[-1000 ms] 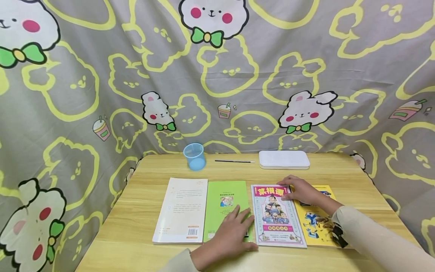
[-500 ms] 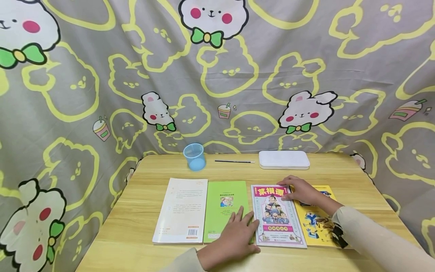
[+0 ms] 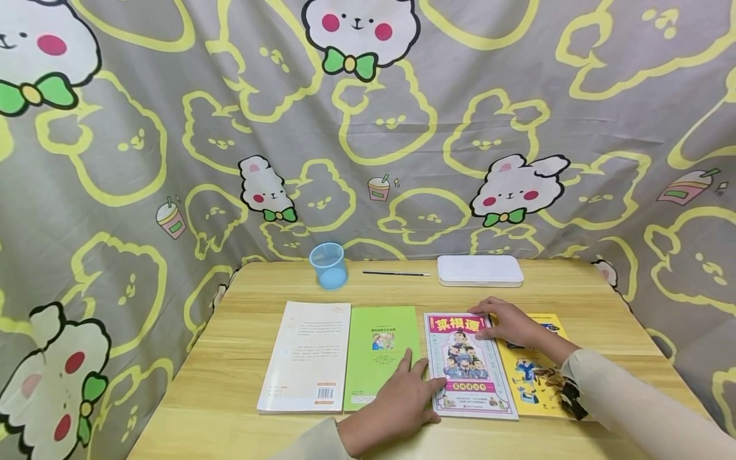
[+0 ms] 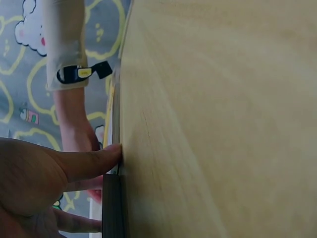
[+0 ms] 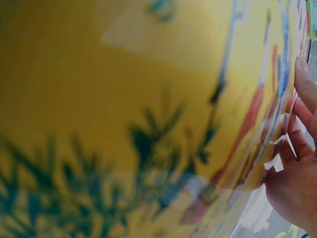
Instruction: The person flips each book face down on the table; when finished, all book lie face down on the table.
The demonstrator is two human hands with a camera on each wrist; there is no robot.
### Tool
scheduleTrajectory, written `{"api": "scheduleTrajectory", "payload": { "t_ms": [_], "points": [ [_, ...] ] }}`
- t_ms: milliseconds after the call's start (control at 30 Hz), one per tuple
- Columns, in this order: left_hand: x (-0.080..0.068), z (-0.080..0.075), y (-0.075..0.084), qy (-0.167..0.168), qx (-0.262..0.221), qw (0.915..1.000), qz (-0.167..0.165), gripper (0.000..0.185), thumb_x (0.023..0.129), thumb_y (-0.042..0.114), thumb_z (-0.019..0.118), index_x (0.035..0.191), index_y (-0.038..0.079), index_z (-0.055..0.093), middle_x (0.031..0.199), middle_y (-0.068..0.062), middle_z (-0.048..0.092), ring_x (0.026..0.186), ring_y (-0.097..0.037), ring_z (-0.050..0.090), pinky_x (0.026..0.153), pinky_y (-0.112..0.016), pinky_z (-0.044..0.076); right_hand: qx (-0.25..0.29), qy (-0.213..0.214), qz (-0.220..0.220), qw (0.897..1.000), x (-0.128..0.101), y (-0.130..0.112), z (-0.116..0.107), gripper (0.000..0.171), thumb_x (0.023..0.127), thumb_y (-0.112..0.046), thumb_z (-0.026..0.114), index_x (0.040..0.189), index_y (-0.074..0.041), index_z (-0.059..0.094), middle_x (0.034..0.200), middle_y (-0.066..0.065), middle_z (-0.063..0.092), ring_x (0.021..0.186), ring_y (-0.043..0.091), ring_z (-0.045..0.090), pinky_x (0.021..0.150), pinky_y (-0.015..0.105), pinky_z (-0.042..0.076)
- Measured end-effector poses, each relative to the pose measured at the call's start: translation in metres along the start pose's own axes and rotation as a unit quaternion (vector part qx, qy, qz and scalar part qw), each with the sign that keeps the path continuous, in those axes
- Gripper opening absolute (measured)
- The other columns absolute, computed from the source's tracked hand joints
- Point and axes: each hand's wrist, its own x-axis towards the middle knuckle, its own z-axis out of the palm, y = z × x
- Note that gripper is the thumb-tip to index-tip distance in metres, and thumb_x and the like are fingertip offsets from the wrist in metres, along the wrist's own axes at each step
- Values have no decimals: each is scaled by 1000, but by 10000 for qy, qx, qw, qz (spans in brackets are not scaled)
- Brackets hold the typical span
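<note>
My left hand [image 3: 397, 399] lies flat with fingers straight over the lower right corner of the green book [image 3: 382, 354], its thumb reaching across to touch the left edge of the pink comic book [image 3: 468, 367]; it grips nothing. My right hand [image 3: 508, 322] rests with loosely bent fingers on the top right corner of that same pink comic book, fingertips pressing on its cover rather than closing round it, the wrist lying over the yellow book [image 3: 537, 370] just beside it. Working left to right along the near half of the table [image 3: 230, 358], I see a white book [image 3: 307, 354], then the green one, the pink comic and the yellow one, set edge to edge in a row; behind them stand a blue cup [image 3: 329, 265], a thin pen [image 3: 397, 273] and a white case [image 3: 480, 269]. I judge the pink comic book a thin, light paperback: bendy, glossy, likely to slide on the wood, so best taken at an edge with a thumb worked under the cover. The head view gives the whole row; the left wrist view alone shows the thumb [image 4: 94, 158] pushed against the books' edges at table level, and the right wrist view shows only a blurred yellow cover [image 5: 124, 99] and my fingertips [image 5: 303, 74] at a page edge.
</note>
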Motion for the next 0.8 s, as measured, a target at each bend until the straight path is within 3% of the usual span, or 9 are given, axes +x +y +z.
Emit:
{"api": "scheduleTrajectory", "payload": {
  "t_ms": [267, 500, 800],
  "points": [
    [2, 3, -2, 86, -101, 9999, 15, 67, 81, 58, 78, 143, 37, 62, 147, -10, 55, 143, -48, 42, 116, -48, 43, 65, -57, 112, 9999, 1, 3, 0, 50, 90, -29, 81, 135, -9, 68, 130, 11, 60, 114, 29, 59, 91, 46, 53],
    [3, 4, -4, 192, 184, 9995, 148, 69, 81, 63, 75, 143, 36, 61, 140, -5, 60, 140, -45, 46, 118, -48, 40, 89, -88, 146, 9998, 1, 3, 0, 51, 91, -30, 80, 135, -8, 67, 130, 12, 60, 114, 30, 59, 91, 46, 53],
    [0, 6, -5, 222, 13, 9997, 76, 67, 83, 62, 75, 143, 36, 61, 145, -4, 58, 143, -45, 42, 120, -48, 37, 104, -62, 133, 9998, 1, 3, 2, 52, 90, -29, 81, 136, -8, 67, 131, 13, 60, 116, 32, 59, 92, 48, 53]
  ]
}}
